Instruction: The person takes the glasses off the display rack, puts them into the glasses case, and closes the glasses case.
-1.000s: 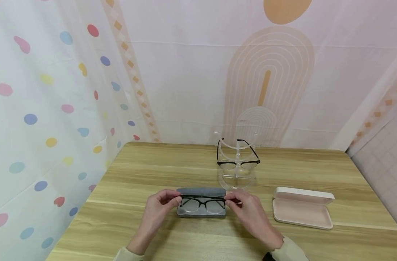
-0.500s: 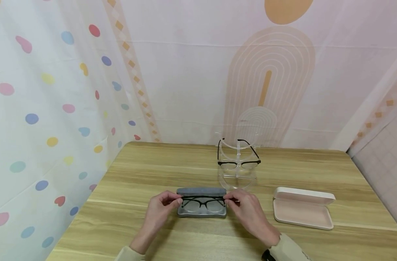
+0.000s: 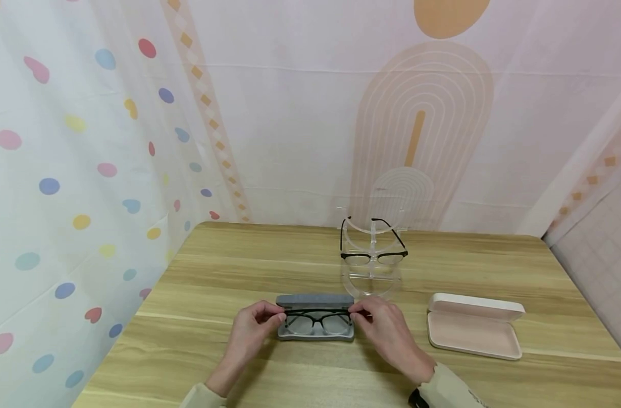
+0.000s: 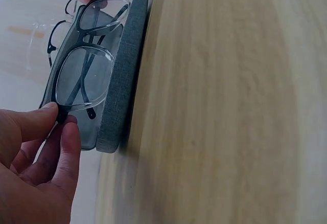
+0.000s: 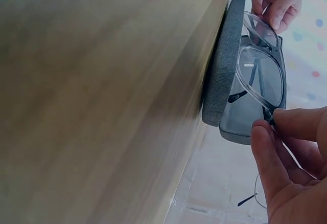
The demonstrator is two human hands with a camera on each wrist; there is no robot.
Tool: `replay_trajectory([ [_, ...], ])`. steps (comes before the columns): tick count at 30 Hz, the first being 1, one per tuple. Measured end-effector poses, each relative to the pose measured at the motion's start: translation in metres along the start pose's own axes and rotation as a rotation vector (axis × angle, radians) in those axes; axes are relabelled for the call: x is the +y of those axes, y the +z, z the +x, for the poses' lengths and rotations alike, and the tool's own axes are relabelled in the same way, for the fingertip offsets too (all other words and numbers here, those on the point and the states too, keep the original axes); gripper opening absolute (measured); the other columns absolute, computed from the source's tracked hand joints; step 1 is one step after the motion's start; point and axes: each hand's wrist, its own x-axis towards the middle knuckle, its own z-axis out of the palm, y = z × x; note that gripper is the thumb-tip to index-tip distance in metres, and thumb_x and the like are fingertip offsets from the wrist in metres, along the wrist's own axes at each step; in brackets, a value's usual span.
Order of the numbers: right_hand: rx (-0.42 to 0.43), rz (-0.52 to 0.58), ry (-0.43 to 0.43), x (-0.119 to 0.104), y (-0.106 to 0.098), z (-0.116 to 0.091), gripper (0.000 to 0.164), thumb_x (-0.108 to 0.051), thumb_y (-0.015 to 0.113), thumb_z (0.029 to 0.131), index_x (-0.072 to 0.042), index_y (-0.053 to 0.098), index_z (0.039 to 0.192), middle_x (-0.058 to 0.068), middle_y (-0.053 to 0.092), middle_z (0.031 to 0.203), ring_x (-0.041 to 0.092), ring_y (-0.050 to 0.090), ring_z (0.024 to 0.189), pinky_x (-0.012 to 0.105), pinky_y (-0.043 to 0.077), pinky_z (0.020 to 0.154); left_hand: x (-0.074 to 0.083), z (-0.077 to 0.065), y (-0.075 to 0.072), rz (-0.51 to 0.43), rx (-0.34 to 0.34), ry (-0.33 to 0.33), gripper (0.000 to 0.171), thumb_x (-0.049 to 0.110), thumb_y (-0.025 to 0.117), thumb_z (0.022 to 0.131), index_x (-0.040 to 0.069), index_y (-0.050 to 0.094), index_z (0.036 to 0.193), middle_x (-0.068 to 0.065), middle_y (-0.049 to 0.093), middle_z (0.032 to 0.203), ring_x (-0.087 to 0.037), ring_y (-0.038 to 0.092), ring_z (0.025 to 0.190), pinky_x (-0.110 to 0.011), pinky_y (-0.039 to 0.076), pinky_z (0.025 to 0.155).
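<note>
A pair of glasses with a black browline and clear lower rims is held over the open grey glasses case. My left hand pinches one end of the frame between thumb and fingers. At the opposite end, my right hand pinches the other hinge corner. Folded temples cross behind the lenses in the left wrist view. The case's lid stands raised on the far side. In the right wrist view, the lenses overlap the case's grey interior.
Behind the case, a clear acrylic display stand carries another pair of black-topped glasses. To the right lies an open white glasses case with a pink lining. A patterned curtain hangs behind the wooden table.
The glasses have dropped very slightly toward the grey case, with both hands keeping their pinch on the frame. The stand and white case stay put.
</note>
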Motion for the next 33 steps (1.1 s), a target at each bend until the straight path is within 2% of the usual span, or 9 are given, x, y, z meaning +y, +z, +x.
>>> replay_trajectory([
  [6, -0.016, -0.022, 0.023, 0.001, 0.002, 0.002, 0.016, -0.002, 0.081, 0.086, -0.017, 0.078, 0.090, -0.005, 0.075, 0.095, 0.013, 0.070, 0.092, 0.040, 0.056, 0.083, -0.003, 0.002, 0.000, 0.017, -0.011, -0.002, 0.006, 0.000, 0.079, 0.088, 0.001, 0.076, 0.093, -0.005, 0.075, 0.091, -0.011, 0.065, 0.080, -0.021, 0.053, 0.070],
  [9, -0.038, 0.009, 0.061, 0.002, 0.003, 0.004, 0.013, -0.003, 0.081, 0.087, -0.016, 0.078, 0.089, -0.006, 0.074, 0.092, 0.010, 0.067, 0.085, 0.034, 0.056, 0.078, -0.006, 0.005, 0.000, 0.021, -0.013, -0.008, 0.005, -0.002, 0.079, 0.088, 0.000, 0.075, 0.092, -0.006, 0.075, 0.090, -0.010, 0.065, 0.078, -0.021, 0.053, 0.069],
  [14, -0.070, 0.125, 0.146, 0.004, 0.005, 0.007, 0.008, -0.006, 0.080, 0.088, -0.013, 0.077, 0.087, -0.009, 0.072, 0.084, 0.002, 0.060, 0.073, 0.022, 0.050, 0.065, -0.010, 0.008, 0.001, 0.013, -0.014, -0.027, 0.005, -0.004, 0.078, 0.088, 0.000, 0.075, 0.091, -0.006, 0.074, 0.086, -0.010, 0.064, 0.077, -0.020, 0.052, 0.068],
  [20, -0.085, 0.197, 0.198, 0.009, 0.007, 0.010, 0.010, -0.005, 0.079, 0.088, -0.015, 0.076, 0.084, -0.009, 0.072, 0.081, 0.003, 0.057, 0.069, 0.023, 0.047, 0.061, -0.013, 0.010, 0.000, 0.002, -0.013, -0.044, 0.006, -0.002, 0.079, 0.087, -0.002, 0.075, 0.091, -0.007, 0.074, 0.084, -0.012, 0.065, 0.076, -0.021, 0.054, 0.068],
  [28, -0.110, 0.254, 0.285, 0.011, 0.007, 0.013, 0.003, -0.011, 0.077, 0.087, -0.010, 0.078, 0.085, -0.006, 0.073, 0.080, 0.008, 0.058, 0.072, 0.024, 0.046, 0.064, -0.012, 0.013, -0.002, 0.065, -0.003, -0.036, 0.010, 0.004, 0.083, 0.085, -0.001, 0.077, 0.090, -0.006, 0.075, 0.085, -0.013, 0.064, 0.077, -0.022, 0.052, 0.069],
  [33, -0.095, 0.317, 0.319, 0.012, 0.011, 0.013, 0.004, -0.006, 0.074, 0.085, -0.007, 0.078, 0.084, -0.003, 0.072, 0.075, 0.007, 0.060, 0.069, 0.021, 0.048, 0.063, -0.014, 0.014, -0.003, 0.091, -0.003, -0.044, 0.008, 0.006, 0.083, 0.085, 0.000, 0.079, 0.090, -0.007, 0.076, 0.087, -0.014, 0.065, 0.082, -0.022, 0.052, 0.072],
])
